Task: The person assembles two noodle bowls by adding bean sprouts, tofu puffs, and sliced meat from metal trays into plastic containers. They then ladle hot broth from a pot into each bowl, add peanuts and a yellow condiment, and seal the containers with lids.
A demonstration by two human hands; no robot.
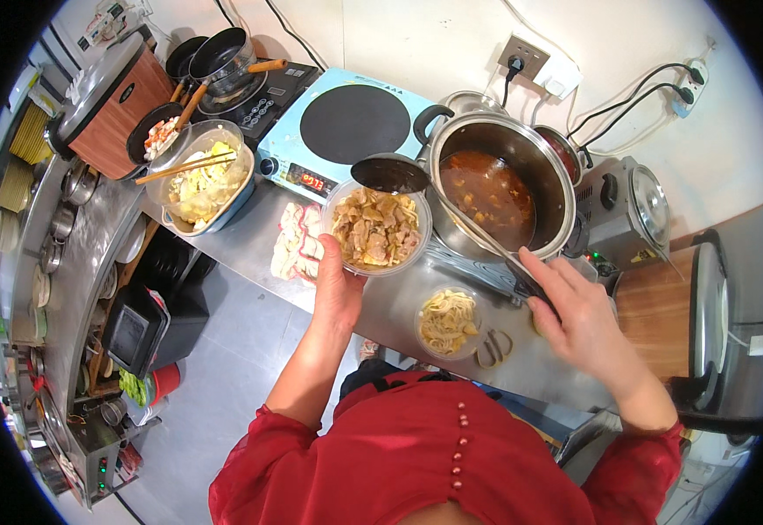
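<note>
My left hand (339,284) is closed on the near-left side of a clear round plastic bowl (423,243) heaped with pieces of cooked meat (375,226). In my right hand (565,306) is the dark handle of a ladle (390,173). Its black bowl hangs at the far rim of the plastic bowl, tilted, and what it holds cannot be made out. The ladle's shaft passes over the near side of a large steel pot (549,150) with reddish-brown broth (486,197) and small chunks inside. A second clear bowl of noodles (448,320) stands on the counter between my arms.
A light-blue electric hotplate (322,131) stands behind the bowl. Left of it are a basin of food with chopsticks (206,179), small saucepans (222,54) and a wood-patterned cooker (128,101). A patterned cloth (298,245) lies at the counter edge. Another cooker (670,311) stands right.
</note>
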